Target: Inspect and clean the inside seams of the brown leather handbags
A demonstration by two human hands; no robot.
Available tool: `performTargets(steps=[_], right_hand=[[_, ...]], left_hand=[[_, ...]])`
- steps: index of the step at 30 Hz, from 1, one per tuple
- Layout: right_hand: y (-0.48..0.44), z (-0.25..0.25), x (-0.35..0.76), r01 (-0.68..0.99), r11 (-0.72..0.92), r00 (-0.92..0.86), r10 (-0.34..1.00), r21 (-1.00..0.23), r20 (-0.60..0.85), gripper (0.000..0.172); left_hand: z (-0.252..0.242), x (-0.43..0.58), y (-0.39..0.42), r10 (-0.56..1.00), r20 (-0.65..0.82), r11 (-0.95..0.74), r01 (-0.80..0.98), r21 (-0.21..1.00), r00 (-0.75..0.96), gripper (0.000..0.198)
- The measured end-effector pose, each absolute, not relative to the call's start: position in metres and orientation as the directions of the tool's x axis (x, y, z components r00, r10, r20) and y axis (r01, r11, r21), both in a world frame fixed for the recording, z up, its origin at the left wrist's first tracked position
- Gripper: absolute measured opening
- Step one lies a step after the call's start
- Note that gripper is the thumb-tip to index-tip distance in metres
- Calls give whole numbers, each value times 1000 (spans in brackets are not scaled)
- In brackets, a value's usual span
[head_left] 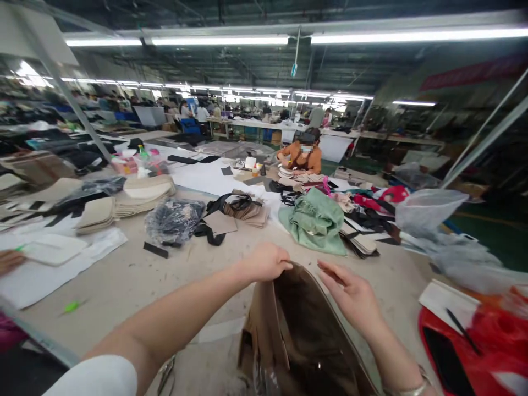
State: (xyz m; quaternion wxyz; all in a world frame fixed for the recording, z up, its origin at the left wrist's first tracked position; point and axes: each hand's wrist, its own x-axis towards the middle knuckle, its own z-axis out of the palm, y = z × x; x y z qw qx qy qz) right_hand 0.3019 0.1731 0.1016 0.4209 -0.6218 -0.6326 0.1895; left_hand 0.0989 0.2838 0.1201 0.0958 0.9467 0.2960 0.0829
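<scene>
A brown bag (264, 322) stands on the table close in front of me, its mouth spread wide and its dark inside showing. My left hand (268, 263) pinches the far end of the bag's rim, fingers closed on the edge. Just right of that rim, my right hand (350, 291) is raised with its fingers stretched out, thumb apart and nothing held. Its wrist lies alongside the bag's right edge. The lower part of the bag runs out of the picture.
A green cloth (315, 220), a clear plastic bundle (175, 220) and stacked beige pieces (144, 195) lie farther back. At right are a red bag (495, 324) and a phone (447, 357). A co-worker (303, 157) sits across; another person's hand (8, 261) is at far left.
</scene>
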Motion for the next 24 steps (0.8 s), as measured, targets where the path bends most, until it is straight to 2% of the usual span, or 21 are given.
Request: performTargets(steps=[6,10,13,16,18,21,23,24], right_hand=[[199,112,276,734,295,-60,925,-611,374,30],[210,114,265,789,332,-139,916,-517,376,18],[211,114,261,801,304,-106,920,-515,378,21],[210,112,261,774,235,-25,939,-588,343,22],[208,108,265,688,141,71,963,-712,259,24],[206,98,282,349,-4,263,960,-937,93,27],[204,87,305,105,-27,380,925,-994,15,29],[200,80,319,47,-21,432,902,-999,1,31]], left_hand=[[116,96,283,595,140,-795,554,249,791,25],[115,94,283,601,147,-789,553,269,786,23],[118,94,281,617,139,-774,566,283,775,21],[120,95,281,623,129,-769,574,282,772,21],[118,96,282,621,131,-770,571,283,773,22],[114,97,287,626,136,-764,569,304,768,23],[113,97,289,625,123,-761,567,316,770,23],[113,97,290,626,113,-759,569,318,772,23]])
